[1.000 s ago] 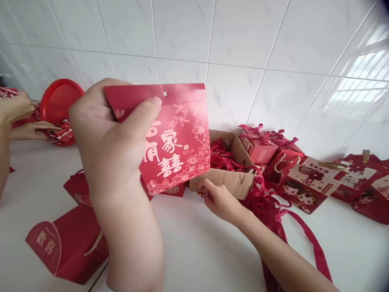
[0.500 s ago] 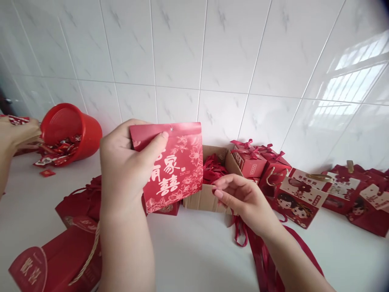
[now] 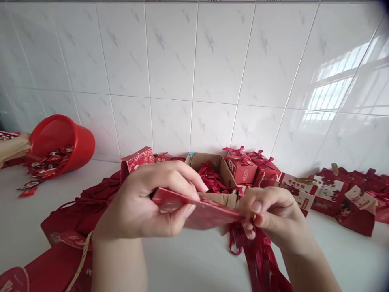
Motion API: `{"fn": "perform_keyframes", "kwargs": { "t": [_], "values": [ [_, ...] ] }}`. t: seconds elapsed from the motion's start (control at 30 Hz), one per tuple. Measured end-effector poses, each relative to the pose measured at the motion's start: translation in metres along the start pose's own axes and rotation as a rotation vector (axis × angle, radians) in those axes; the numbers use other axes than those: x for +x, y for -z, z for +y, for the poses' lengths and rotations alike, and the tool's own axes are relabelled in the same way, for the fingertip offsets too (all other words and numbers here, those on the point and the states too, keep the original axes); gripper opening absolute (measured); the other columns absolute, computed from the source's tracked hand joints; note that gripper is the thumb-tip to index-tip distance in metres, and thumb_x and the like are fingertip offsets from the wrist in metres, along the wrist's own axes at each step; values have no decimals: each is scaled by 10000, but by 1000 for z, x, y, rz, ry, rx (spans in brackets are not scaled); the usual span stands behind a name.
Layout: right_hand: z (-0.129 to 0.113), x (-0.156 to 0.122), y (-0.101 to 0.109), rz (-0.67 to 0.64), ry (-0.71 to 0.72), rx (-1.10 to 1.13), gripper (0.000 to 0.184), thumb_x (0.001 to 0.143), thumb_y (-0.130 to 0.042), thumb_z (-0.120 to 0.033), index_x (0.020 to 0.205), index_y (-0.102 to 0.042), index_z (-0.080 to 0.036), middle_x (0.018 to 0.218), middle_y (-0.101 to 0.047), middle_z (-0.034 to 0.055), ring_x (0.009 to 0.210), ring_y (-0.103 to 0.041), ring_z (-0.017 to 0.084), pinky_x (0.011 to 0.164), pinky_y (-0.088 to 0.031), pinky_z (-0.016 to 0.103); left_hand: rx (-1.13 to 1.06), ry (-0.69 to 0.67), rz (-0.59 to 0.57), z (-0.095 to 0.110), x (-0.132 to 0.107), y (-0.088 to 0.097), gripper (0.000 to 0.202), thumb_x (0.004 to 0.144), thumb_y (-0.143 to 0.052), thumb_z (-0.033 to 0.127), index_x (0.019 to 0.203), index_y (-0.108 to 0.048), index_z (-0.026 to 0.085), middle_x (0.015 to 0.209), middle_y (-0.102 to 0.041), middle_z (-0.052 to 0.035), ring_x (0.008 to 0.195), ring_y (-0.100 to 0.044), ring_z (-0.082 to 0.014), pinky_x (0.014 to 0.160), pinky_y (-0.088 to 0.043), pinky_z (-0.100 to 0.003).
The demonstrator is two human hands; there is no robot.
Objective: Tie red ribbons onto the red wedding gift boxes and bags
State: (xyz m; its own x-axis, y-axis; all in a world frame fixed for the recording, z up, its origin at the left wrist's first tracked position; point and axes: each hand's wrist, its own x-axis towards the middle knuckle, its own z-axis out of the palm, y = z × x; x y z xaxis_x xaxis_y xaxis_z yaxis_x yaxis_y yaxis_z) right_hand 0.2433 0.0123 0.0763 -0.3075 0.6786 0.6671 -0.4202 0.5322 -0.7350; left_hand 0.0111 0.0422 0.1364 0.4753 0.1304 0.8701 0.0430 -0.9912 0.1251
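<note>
My left hand [image 3: 152, 202] is closed on a flat red printed card gift bag [image 3: 209, 213], thumb below and fingers above. The bag is tilted nearly edge-on, so little of its print shows. At its right end my right hand [image 3: 275, 215] is closed in a pinch. A small gold-coloured piece [image 3: 254, 217] shows between that thumb and the fingers; the rest of what they grip is hidden. Behind the hands stands an open cardboard box [image 3: 229, 172] with dark red ribbons [image 3: 209, 176] in it. More dark red ribbon [image 3: 263, 259] lies below my right hand.
At left, a red bucket [image 3: 86, 142] lies on its side, small wrapped packets [image 3: 51, 160] spilling out, another person's hand [image 3: 15, 148] beside it. Red bags with a rope handle [image 3: 80, 263] sit front left. Bow-tied red boxes [image 3: 243, 168] and printed gift boxes [image 3: 331, 190] line the tiled wall.
The gift bag has turned from facing me to nearly edge-on and come lower. My right hand, apart from it before, is now at its right end. The view has shifted slightly.
</note>
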Motion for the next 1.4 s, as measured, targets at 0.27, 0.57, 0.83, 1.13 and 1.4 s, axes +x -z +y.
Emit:
{"fn": "perform_keyframes", "kwargs": {
  "t": [0.27, 0.57, 0.83, 1.13, 1.4],
  "values": [
    [0, -2, -2, 6, -22, 32, 212, 799, -743, -203, 984, -702, -299, 711, -693, -8, 500, -644, 99, 457, -551, 181, -107, -43, -214, 8, 2, -5, 229, 621, -603, -18, 697, -628, 196, 935, -734, -77, 583, -671, -120, 568, -580, -204],
    [3, -2, -4, -24, -84, 146, 214, 794, -736, -143, 792, -537, -221, 740, -694, -23, 513, -646, 78, 469, -518, 143, -313, -26, -230, 9, 4, -26, 269, 602, -588, -56, 701, -586, 193, 1158, -701, -69, 818, -731, -189, 712, -616, -241],
    [4, -4, -5, 8, -114, 105, 282, 795, -743, -225, 704, -477, -198, 659, -683, -5, 496, -614, 90, 447, -473, 159, -279, -36, -235, 9, 11, -30, 255, 632, -572, -37, 708, -588, 206, 998, -754, -49, 836, -735, -181, 742, -617, -235],
    [1, -1, -7, 28, -19, 112, 317, 754, -779, -194, 674, -473, -205, 641, -665, -32, 518, -621, 100, 497, -491, 193, -284, -42, -230, 11, 11, -34, 241, 642, -579, -39, 723, -592, 187, 1068, -738, -75, 883, -731, -182, 786, -613, -225],
    [3, 4, -3, 57, 4, 118, 199, 787, -753, -188, 840, -573, -253, 700, -683, -49, 604, -631, 92, 579, -522, 189, -177, -36, -175, 8, 9, -36, 252, 635, -579, -19, 750, -592, 206, 1131, -720, -48, 653, -713, -110, 620, -586, -179]
  ]
}}
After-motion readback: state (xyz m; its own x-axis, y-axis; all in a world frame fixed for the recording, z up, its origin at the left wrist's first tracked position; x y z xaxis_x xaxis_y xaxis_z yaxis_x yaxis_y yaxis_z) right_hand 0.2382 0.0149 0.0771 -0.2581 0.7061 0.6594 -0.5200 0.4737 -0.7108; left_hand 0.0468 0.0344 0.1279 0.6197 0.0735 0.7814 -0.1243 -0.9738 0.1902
